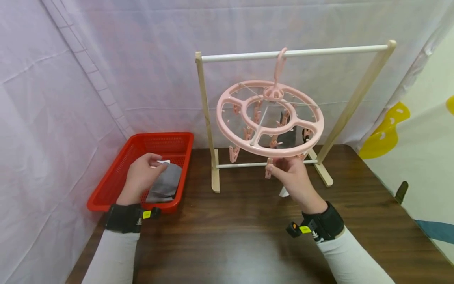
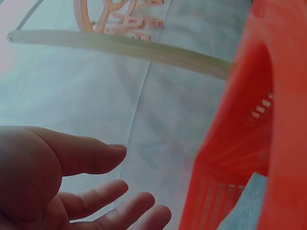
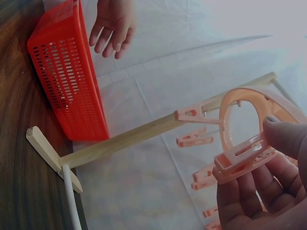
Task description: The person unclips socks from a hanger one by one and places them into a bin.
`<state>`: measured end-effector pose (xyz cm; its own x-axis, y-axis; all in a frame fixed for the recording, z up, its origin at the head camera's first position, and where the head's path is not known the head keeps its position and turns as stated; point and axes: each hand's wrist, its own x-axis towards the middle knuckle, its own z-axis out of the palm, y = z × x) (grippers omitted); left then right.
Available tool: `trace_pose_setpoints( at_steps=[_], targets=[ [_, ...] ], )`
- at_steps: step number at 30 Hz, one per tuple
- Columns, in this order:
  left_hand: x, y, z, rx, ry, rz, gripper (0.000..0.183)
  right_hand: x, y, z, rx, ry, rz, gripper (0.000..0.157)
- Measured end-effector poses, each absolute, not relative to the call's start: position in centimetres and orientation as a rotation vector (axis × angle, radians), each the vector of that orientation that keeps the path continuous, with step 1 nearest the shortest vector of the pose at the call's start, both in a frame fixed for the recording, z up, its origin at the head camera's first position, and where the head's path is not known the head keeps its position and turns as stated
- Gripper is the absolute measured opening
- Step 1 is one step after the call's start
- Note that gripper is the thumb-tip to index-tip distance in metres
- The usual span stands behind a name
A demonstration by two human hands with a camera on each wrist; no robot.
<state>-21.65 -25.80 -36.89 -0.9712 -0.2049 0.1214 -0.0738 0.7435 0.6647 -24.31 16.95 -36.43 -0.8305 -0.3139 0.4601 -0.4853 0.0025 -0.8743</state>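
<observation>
A pink round clip hanger (image 1: 227, 136) hangs by its hook from the white bar of a wooden stand. At the ring's near edge my right hand (image 1: 296, 179) pinches a pink clothespin (image 3: 244, 158) between thumb and fingers. My left hand (image 1: 142, 175) hovers over the red basket (image 1: 142, 138), its fingers loosely bent and apart, with nothing between thumb and fingers in the left wrist view. Below it in the basket lies a grey cloth (image 1: 166, 183), with a small white piece beside it. Behind the ring hangs a dark grey cloth (image 1: 288, 136), partly hidden.
The stand's white top bar (image 1: 326, 50) spans two wooden posts (image 1: 354, 98), and a lower white bar (image 1: 241, 165) joins their feet. Several other pink clothespins (image 1: 234, 154) dangle under the ring. All stands on a dark wooden table (image 1: 227, 236) before a white curtain (image 1: 159, 79).
</observation>
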Motion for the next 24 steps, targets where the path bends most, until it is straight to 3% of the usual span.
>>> trace_pose_setpoints(
  at_steps=[10,24],
  targets=[
    [-21.2,-22.2,-36.4,0.089,-2.659,-1.059,0.036,-24.2,16.8,-36.4,0.86,-2.108,1.953,0.015],
    [-21.2,-14.1,-35.0,-0.315,-2.46,-1.328,0.029,-23.9,16.8,-36.1,0.834,-2.083,1.987,0.022]
  ],
)
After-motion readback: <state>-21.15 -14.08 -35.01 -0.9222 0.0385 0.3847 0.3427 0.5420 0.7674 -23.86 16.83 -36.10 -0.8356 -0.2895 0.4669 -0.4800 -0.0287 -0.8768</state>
